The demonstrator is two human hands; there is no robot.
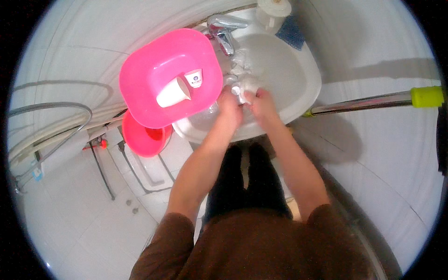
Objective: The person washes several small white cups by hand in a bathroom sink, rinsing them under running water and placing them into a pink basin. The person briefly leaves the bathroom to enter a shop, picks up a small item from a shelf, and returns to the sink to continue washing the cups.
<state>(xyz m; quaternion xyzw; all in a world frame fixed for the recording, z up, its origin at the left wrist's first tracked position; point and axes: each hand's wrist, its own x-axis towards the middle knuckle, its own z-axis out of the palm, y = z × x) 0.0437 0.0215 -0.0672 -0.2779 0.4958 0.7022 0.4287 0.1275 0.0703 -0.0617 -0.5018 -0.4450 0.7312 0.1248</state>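
Both hands are together over the white washbasin, below the chrome mixer tap. My left hand grips a small white object from the left side. From the right, the fingers of my right hand close on the same object. Its exact kind is blurred and partly hidden by the fingers. Water splashes between the tap spout and my hands. Left of them, a pink plastic basin rests over the sink's edge. Inside it lie a larger white cup on its side and a small white cup bearing printing.
Below the pink basin stands a pink-red bucket, near a squat toilet. A lidded white container and a blue cloth sit at the sink's back right corner. A metal pole with a green grip leans at right. A shower hose hangs left.
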